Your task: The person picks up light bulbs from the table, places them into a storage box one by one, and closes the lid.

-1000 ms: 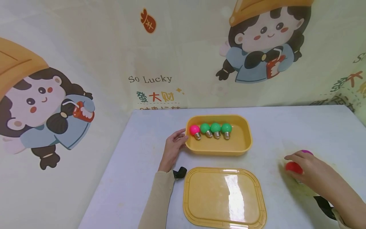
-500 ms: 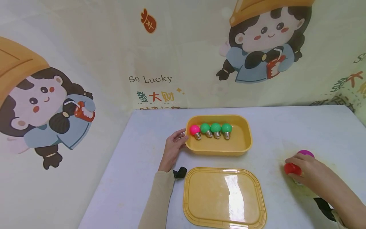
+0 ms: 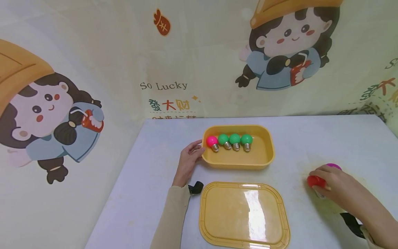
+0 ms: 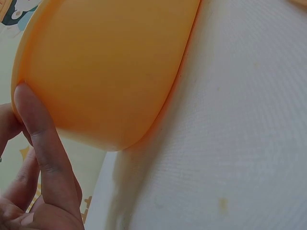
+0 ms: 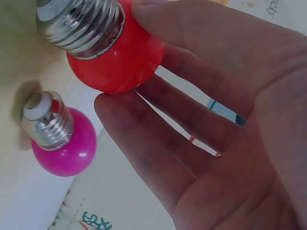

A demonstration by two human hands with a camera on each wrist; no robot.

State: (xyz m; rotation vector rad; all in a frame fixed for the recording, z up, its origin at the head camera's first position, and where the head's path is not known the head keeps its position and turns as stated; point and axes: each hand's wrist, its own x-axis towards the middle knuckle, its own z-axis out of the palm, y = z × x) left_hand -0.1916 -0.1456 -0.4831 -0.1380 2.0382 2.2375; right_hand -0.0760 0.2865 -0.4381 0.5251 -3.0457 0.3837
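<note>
My right hand (image 3: 337, 185) pinches a red light bulb (image 3: 316, 181) between thumb and fingers at the table's right. In the right wrist view the red bulb's silver screw base (image 5: 81, 26) points away from the palm. A magenta bulb (image 5: 67, 141) lies just beyond the fingers, partly covered by the hand in the head view. At the left end of a yellow plastic container (image 3: 264, 148), my left hand (image 3: 189, 160) holds the wall, thumb (image 4: 41, 120) against its outside. Inside that container are a pink bulb (image 3: 212, 141) and several green bulbs (image 3: 234, 139) in a row.
A flat yellow lid (image 3: 224, 214) lies on the white table (image 3: 149, 193), in front of the container and between the two arms. Behind the table hangs a printed cloth (image 3: 214, 62) with cartoon figures.
The red bulb has shifted slightly to the left in my right hand's fingers, and more of it was uncovered midway. The left hand and the container have stayed still.
</note>
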